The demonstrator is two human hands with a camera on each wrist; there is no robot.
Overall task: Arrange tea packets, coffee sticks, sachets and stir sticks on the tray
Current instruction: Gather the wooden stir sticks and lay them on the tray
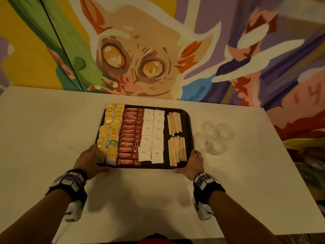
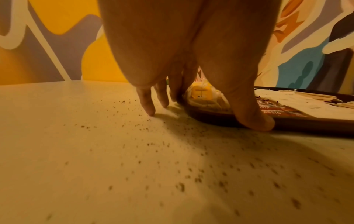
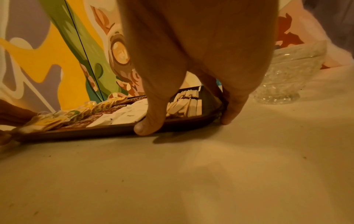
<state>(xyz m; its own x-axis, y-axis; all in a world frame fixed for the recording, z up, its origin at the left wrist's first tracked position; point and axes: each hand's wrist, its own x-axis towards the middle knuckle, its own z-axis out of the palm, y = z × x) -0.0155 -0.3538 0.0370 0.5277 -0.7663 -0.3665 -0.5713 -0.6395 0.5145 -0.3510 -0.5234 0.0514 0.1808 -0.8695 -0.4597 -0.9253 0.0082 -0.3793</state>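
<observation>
A dark tray (image 1: 186, 117) lies flat on the white table. Left to right it carries yellow tea packets (image 1: 110, 131), red Nescafe coffee sticks (image 1: 131, 139), white sugar sachets (image 1: 153, 136) and two bundles of wooden stir sticks (image 1: 176, 150). My left hand (image 1: 88, 161) is at the near left corner, thumb (image 2: 252, 118) on the front rim, straight fingers (image 2: 147, 104) touching the table beside the tray. At the near right corner is my right hand (image 1: 192, 162), its thumb (image 3: 149, 121) on the front rim and its fingers (image 3: 231, 110) against the side edge.
A cluster of clear glass bowls (image 1: 215, 138) stands just right of the tray, close to my right hand. A painted mural wall rises right behind the table. Small dark crumbs (image 2: 145, 144) speckle the table near my left hand.
</observation>
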